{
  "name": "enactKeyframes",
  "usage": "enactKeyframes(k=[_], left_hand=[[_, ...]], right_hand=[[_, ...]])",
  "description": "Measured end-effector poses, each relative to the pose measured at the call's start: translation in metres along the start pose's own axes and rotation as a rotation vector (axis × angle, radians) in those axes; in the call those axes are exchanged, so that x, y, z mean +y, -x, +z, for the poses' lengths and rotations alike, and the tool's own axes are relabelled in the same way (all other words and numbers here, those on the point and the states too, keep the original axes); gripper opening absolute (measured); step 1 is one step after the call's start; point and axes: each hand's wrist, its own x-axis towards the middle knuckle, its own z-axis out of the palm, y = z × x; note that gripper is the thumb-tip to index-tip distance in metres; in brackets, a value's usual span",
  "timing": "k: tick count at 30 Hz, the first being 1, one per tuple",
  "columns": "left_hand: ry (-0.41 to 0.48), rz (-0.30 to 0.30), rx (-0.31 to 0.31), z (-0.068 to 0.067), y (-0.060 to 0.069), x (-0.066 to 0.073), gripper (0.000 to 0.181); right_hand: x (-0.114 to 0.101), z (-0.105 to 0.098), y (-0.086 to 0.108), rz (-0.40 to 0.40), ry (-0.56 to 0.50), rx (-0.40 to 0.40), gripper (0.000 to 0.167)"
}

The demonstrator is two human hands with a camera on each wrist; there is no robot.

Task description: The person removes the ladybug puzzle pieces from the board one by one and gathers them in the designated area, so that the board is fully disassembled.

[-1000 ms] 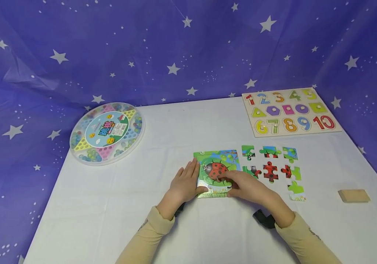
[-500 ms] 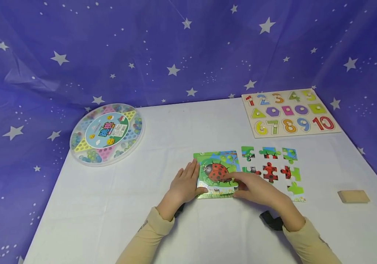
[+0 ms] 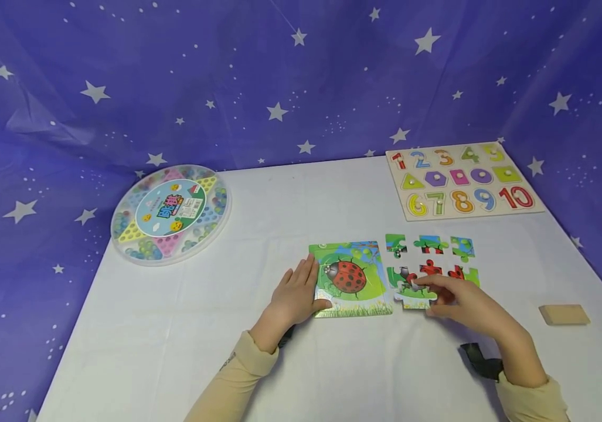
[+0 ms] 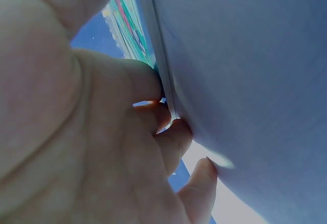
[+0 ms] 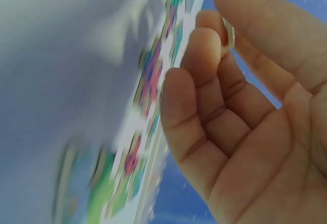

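Note:
My left hand lies along the left edge of the ladybug puzzle board, fingers extended and thumb over its lower left corner. In the left wrist view, the fingertips of the left hand touch the board's edge. Off the board's right side, my right hand pinches a jigsaw piece printed with grass and flowers. Only a sliver of this piece shows among the fingers in the right wrist view. Beyond the hand lie loose jigsaw pieces, among them a red one and a green-blue one.
A wooden number board lies at the back right. The round Chinese checkers box sits at the back left. A small wooden block is near the right edge of the white-covered table.
My right hand has moved right, from the board's lower right part to beside the loose pieces, carrying the grass-and-flower jigsaw piece. My left hand stays in place.

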Motion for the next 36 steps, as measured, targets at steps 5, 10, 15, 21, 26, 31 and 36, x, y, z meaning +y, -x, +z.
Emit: enactKeyframes(k=[5,10,15,21,26,31,36], left_hand=[[0.006,-0.002,-0.001,0.0,0.0,0.0,0.089],[-0.003,0.0,-0.004,-0.001,0.0,0.0,0.089],[0.007,0.003,-0.006,-0.002,0.0,0.001,0.088],[0.009,0.006,-0.008,-0.002,0.0,0.002,0.088],[0.015,0.007,-0.009,-0.002,0.001,0.001,0.088],[0.024,0.012,-0.006,-0.002,0.0,-0.001,0.088],[0.027,0.009,-0.01,-0.002,0.0,-0.002,0.088]], right_hand=[[0.016,-0.006,0.01,0.083,-0.017,-0.018,0.049],[0.022,-0.007,0.017,0.11,-0.008,-0.018,0.051],[0.021,-0.007,0.02,0.118,-0.001,-0.027,0.054],[0.021,-0.007,0.021,0.139,-0.015,-0.062,0.056],[0.022,-0.007,0.02,0.142,-0.014,-0.072,0.057],[0.023,-0.006,0.019,0.14,-0.019,-0.075,0.057],[0.025,-0.008,0.018,0.127,-0.021,-0.081,0.056]])
